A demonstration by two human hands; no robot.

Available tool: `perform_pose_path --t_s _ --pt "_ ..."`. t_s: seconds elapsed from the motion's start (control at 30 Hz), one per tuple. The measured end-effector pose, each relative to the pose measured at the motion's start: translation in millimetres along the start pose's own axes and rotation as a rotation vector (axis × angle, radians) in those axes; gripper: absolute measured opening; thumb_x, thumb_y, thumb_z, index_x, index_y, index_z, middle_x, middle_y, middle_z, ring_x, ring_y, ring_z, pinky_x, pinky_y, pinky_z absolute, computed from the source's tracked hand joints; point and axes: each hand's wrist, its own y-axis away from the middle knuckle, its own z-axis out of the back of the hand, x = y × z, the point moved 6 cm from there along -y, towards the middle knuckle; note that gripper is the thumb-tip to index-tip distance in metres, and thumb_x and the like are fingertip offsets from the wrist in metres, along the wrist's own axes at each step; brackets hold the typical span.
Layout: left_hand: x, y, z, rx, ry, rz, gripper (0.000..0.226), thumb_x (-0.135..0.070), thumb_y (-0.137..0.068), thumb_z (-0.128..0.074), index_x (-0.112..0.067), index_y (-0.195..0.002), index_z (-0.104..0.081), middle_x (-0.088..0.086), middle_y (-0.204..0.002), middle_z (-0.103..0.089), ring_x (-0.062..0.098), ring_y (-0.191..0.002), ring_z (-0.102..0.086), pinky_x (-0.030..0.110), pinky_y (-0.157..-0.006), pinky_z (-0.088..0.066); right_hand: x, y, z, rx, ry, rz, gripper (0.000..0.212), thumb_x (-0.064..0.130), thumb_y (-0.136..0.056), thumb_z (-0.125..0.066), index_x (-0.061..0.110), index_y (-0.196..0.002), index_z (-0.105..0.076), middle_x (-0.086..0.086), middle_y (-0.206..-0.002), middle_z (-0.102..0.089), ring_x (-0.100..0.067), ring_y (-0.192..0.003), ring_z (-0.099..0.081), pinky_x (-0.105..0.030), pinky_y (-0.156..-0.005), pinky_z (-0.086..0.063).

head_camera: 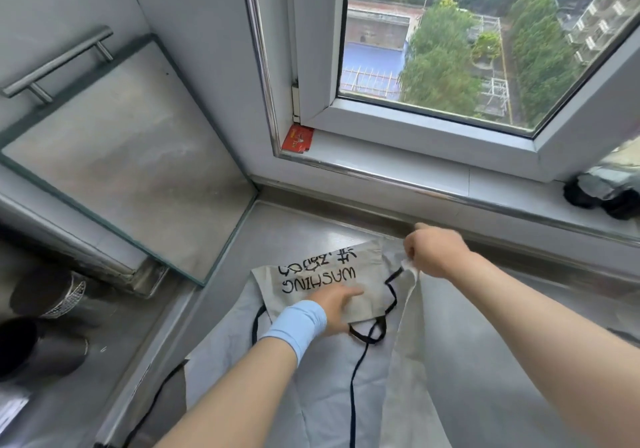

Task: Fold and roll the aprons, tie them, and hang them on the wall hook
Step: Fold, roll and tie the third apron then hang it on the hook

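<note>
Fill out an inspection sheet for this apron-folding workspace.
Surface: grey metal counter, apron spread on it.
Job's things: beige apron, printed bib folded down, black straps loose across it; no wall hook in view.
Clutter: red packet on the sill; dark cups at left.
Grips: left hand flat on the bib; right hand pinches a raised apron edge.
Cables: nothing seen.
Surroundings: window looking out on trees; bar handle at left.

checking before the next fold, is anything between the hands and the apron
Nothing visible. The left hand lies flat on the apron by its print, the right hand pinches a raised cloth edge. Only the apron's own black strap trails across the cloth. No wall hook is in view.
</note>
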Motion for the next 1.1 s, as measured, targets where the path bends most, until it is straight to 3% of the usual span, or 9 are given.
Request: perform_pose_path --t_s 0.1,0.2,0.33,0.43,0.53,0.67,0.8,0.93,1.1 --pt "16 13 30 -0.460 0.047 0.072 0.041 -0.007 -0.080 -0.051 -0.032 -0.110 -0.064 -0.004 -0.118 -0.058 0.019 -0.114 -0.054 0.030 -0.097 -0.041 -17 9 1 0.206 0.465 -0.263 0.033 0.023 -0.094 -0.047 0.024 -0.124 -0.060 -0.005 -0.128 -0.060 -0.030 -0.119 -0.052 -0.044 -0.097 -0.039" --pt "41 43 52 -0.803 -0.170 0.388 0.036 -0.007 -0.074 -0.055 -0.031 -0.101 -0.056 -0.003 -0.112 -0.049 0.022 -0.107 -0.046 0.035 -0.087 -0.036 19 14 11 0.040 0.551 -0.071 0.037 0.025 -0.094 -0.036 0.021 -0.118 -0.065 -0.008 -0.123 -0.061 -0.029 -0.114 -0.051 -0.047 -0.098 -0.034" --pt "79 44 25 -0.508 -0.039 0.553 0.067 -0.026 -0.074 -0.068 -0.032 -0.133 -0.038 0.004 -0.138 -0.029 0.027 -0.125 -0.032 0.039 -0.098 -0.039 85 36 -18 0.146 0.182 0.358 0.026 0.017 -0.083 -0.042 0.014 -0.087 -0.067 -0.004 -0.088 -0.065 -0.027 -0.085 -0.061 -0.038 -0.080 -0.055" --pt "80 34 -2 -0.269 0.128 0.440 0.098 -0.038 -0.075 -0.072 -0.038 -0.150 -0.010 0.006 -0.158 0.002 0.033 -0.143 -0.009 0.043 -0.116 -0.024 71 42 -47 0.460 0.312 0.201 0.028 0.022 -0.085 -0.046 0.016 -0.106 -0.064 -0.006 -0.104 -0.065 -0.029 -0.095 -0.062 -0.036 -0.083 -0.054" --pt "85 32 -10 -0.102 0.000 0.446 0.109 -0.044 -0.076 -0.070 -0.046 -0.148 0.012 -0.002 -0.158 0.026 0.027 -0.147 0.016 0.056 -0.117 -0.014 21 43 -64 0.681 0.551 -0.149 0.048 0.031 -0.092 -0.046 0.020 -0.138 -0.050 -0.004 -0.137 -0.055 -0.036 -0.121 -0.055 -0.062 -0.105 -0.036" --pt "100 28 12 -0.076 -0.018 0.487 0.086 -0.052 -0.077 -0.062 -0.048 -0.148 -0.015 -0.002 -0.161 0.015 0.027 -0.148 0.009 0.056 -0.115 -0.017 0 37 -58 0.515 0.591 -0.169 0.034 0.018 -0.096 -0.041 0.023 -0.124 -0.058 0.001 -0.127 -0.062 -0.035 -0.124 -0.051 -0.072 -0.110 -0.009" --pt "100 22 48 -0.440 0.195 0.579 0.032 -0.041 -0.088 -0.048 -0.024 -0.109 -0.066 0.011 -0.132 -0.052 0.034 -0.120 -0.049 0.043 -0.100 -0.043 30 24 -36 0.119 -0.064 -0.274 0.021 0.012 -0.085 -0.043 0.018 -0.097 -0.060 -0.002 -0.101 -0.067 -0.026 -0.100 -0.063 -0.037 -0.090 -0.042" --pt "114 19 56 -0.694 0.727 0.792 0.048 -0.033 -0.087 -0.061 -0.001 -0.121 -0.050 0.022 -0.126 -0.054 0.041 -0.113 -0.055 0.043 -0.092 -0.046 31 1 -60 0.093 -0.827 -0.561 0.029 0.027 -0.091 -0.043 0.005 -0.098 -0.061 -0.012 -0.098 -0.064 -0.031 -0.086 -0.064 -0.031 -0.074 -0.051" --pt "129 8 57 -0.579 0.810 0.829 0.033 -0.035 -0.090 -0.062 -0.005 -0.103 -0.062 0.019 -0.117 -0.062 0.036 -0.106 -0.060 0.034 -0.085 -0.046 25 -7 -76 0.019 -1.155 -0.820 0.051 0.039 -0.094 -0.053 0.007 -0.133 -0.053 -0.008 -0.097 -0.062 -0.029 -0.077 -0.060 -0.027 -0.065 -0.044"
